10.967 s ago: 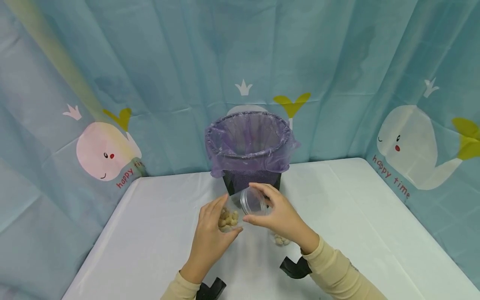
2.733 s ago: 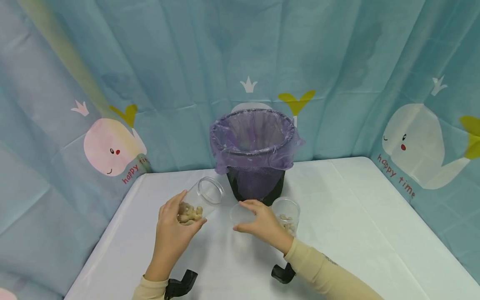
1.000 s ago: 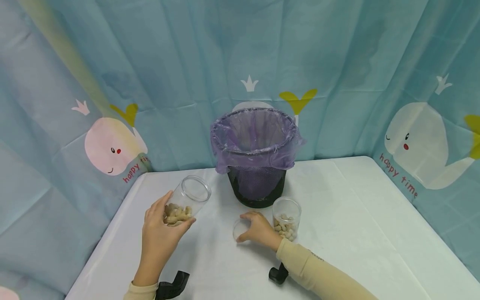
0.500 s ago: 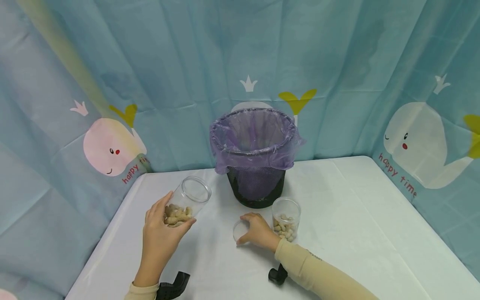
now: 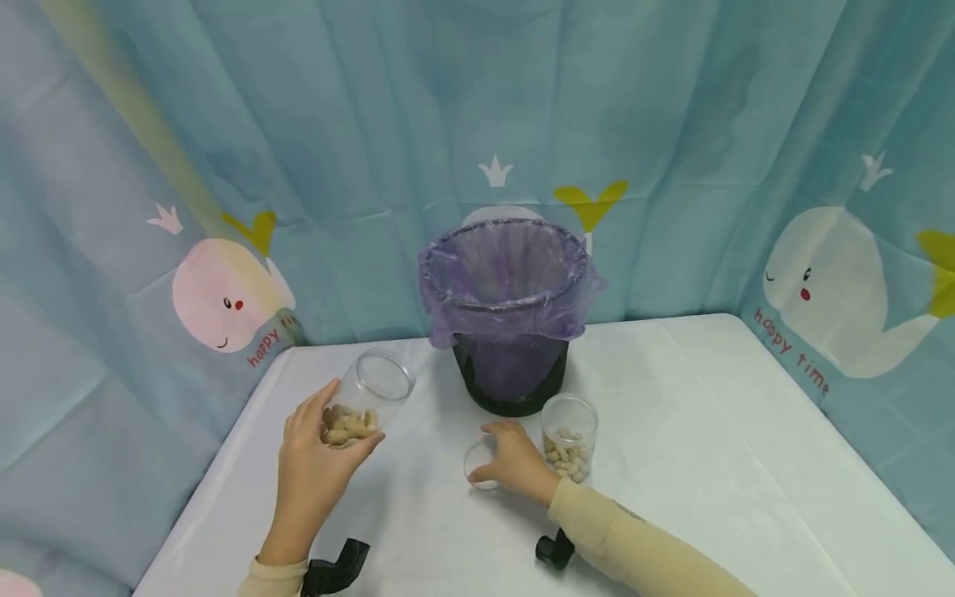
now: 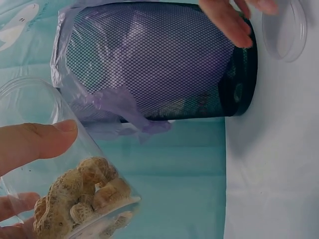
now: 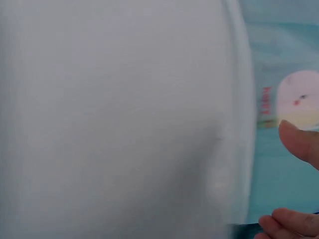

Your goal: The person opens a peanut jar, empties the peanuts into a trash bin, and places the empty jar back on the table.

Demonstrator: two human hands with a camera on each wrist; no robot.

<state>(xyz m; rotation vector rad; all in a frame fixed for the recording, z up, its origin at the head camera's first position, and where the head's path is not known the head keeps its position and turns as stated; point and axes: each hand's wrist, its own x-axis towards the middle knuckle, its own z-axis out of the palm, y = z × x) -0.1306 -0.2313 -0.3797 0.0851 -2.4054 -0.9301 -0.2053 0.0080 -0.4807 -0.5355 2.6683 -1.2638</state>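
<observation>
My left hand (image 5: 317, 456) holds a clear plastic jar (image 5: 380, 381), its lidless mouth tilted up and to the right. Several unshelled peanuts (image 6: 82, 199) lie inside it, seen close in the left wrist view. A clear round lid (image 6: 285, 32) rests on the white table. Thumb and fingers spread, my right hand (image 5: 515, 460) is right at this lid in the head view. The right wrist view shows the thumb (image 7: 299, 144) well apart from the fingers (image 7: 289, 224), with nothing between them. Just right of that hand stands a second clear jar (image 5: 570, 435) containing pale nuts.
A black mesh bin (image 5: 511, 373) with a purple liner bag (image 5: 507, 311) stands behind the hands at the table's back edge. Blue-green printed curtains (image 5: 358, 166) enclose the white table (image 5: 686, 464). Black curved mounts (image 5: 336, 568) sit at both wrists.
Earlier, my right hand held the lid near the left jar's mouth; now the lid lies on the table. My left hand has carried its jar leftward. Little differs over the last second.
</observation>
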